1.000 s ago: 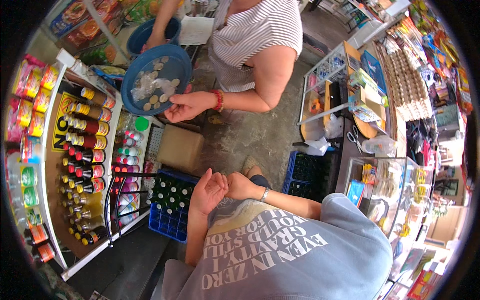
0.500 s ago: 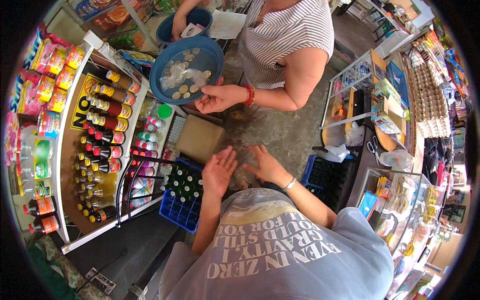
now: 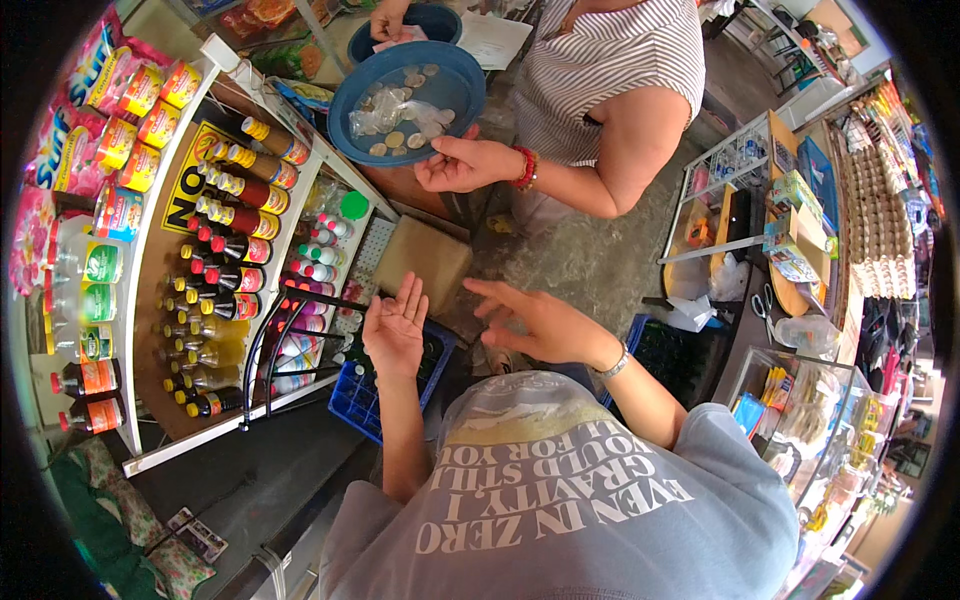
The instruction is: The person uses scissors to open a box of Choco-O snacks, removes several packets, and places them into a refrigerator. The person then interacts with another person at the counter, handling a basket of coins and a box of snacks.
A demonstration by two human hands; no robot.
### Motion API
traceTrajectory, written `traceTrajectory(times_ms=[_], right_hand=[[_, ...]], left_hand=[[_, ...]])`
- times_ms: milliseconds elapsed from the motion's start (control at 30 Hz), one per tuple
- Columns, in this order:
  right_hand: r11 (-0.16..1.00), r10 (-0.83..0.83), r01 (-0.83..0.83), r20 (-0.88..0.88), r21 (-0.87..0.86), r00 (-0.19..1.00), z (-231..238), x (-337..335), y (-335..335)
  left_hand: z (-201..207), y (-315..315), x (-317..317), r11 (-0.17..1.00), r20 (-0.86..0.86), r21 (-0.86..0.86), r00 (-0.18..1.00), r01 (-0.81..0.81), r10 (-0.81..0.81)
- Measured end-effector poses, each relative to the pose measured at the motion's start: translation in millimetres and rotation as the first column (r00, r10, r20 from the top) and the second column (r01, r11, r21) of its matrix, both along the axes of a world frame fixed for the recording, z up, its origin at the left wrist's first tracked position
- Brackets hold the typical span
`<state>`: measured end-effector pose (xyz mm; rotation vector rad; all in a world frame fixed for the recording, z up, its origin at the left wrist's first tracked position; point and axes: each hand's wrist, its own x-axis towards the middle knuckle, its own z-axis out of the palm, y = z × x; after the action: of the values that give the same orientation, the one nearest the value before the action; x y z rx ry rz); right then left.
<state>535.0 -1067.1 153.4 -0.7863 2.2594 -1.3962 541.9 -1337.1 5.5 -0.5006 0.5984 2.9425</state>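
My left hand [image 3: 396, 332] is raised palm up, its fingers stretched out and nothing on the palm. To its right, my right hand [image 3: 535, 318] hovers with fingers apart, also holding nothing. Beyond them, a person in a striped top [image 3: 625, 60] holds a round blue basin [image 3: 455, 85] by its near rim. Coins [image 3: 395, 140] and a clear plastic bag [image 3: 378, 110] lie in it. That person's other hand [image 3: 390, 18] is over a second blue basin [image 3: 440, 20] behind, near some pinkish paper. A cardboard box [image 3: 425, 255] stands on the floor ahead of my left hand.
At left, a shelf rack [image 3: 150, 300] carries bottles and tins. A blue crate [image 3: 358, 400] of green bottles sits below my left hand; another dark-filled crate [image 3: 655, 365] is at right. Scissors [image 3: 765, 310], egg trays [image 3: 880, 225] and a glass display case [image 3: 800, 400] line the right.
My left hand has shifted left and its fingers straightened; my right hand has turned to point leftward. The view has shifted, so the basin and shelves sit farther right.
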Motion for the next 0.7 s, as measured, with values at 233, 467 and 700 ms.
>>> traceTrajectory(times_ms=[233, 467, 700], right_hand=[[0.951, -0.192, 0.178, -0.032, -0.254, 0.981, 64, -20, 13], [0.961, -0.244, 0.242, 0.006, -0.134, 0.970, 42, -1, 39], [0.955, -0.297, 0.289, 0.170, 0.070, 0.940, -44, 62, 68]], left_hand=[[-22, 39, 3, 0.969, 0.141, -0.076, 0.964, 0.236, -0.224], [-48, 59, 1, 0.908, 0.225, -0.187, 0.916, 0.375, -0.332], [-93, 61, -2, 0.855, 0.299, -0.244, 0.874, 0.457, -0.382]])
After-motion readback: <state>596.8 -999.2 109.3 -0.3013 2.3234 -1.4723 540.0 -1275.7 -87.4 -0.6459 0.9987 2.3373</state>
